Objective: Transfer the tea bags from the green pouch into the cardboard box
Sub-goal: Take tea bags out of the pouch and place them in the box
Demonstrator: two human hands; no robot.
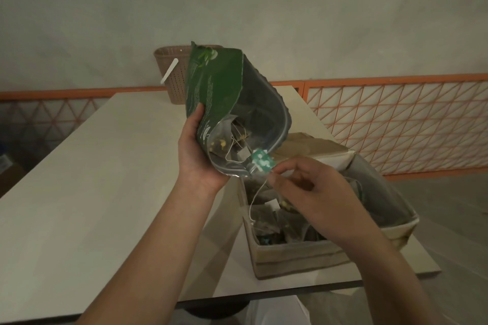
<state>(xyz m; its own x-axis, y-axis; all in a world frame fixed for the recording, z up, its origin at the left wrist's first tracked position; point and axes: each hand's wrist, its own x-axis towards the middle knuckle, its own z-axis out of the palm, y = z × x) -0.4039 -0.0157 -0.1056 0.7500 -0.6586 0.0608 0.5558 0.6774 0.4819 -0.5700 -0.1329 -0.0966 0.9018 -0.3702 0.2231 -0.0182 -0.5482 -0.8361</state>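
We start with the table [79, 192], pale and long, which carries the work at its right-hand end. Against the wall at its far end stands a woven basket [174, 74] with a white stick poking out; it plays no part here.

The cardboard box [298, 256] sits at the table's near right edge with its flaps folded back, so its mouth is open to receive. We see tea bags [266, 221] already lying loose inside it, pale sachets with strings and paper tabs.

The green pouch [211, 92] is held above the table just left of the box, tipped so its open mouth faces the person and slants down toward the box. We judge this tilt is meant to bring the contents to the mouth and keep the drop short. Its outside is dark green with printed leaves, its lining silvery grey, and several more sachets remain bunched near the mouth.

The left hand [196, 153] grips the pouch from the side, thumb curled over the front panel.

The right hand [298, 187] hovers over the box, thumb and forefinger pinching a green-and-white tag [261, 162] at the pouch's lip. A white string [254, 200] hangs from it toward the box. We judge the transfer is partly done.
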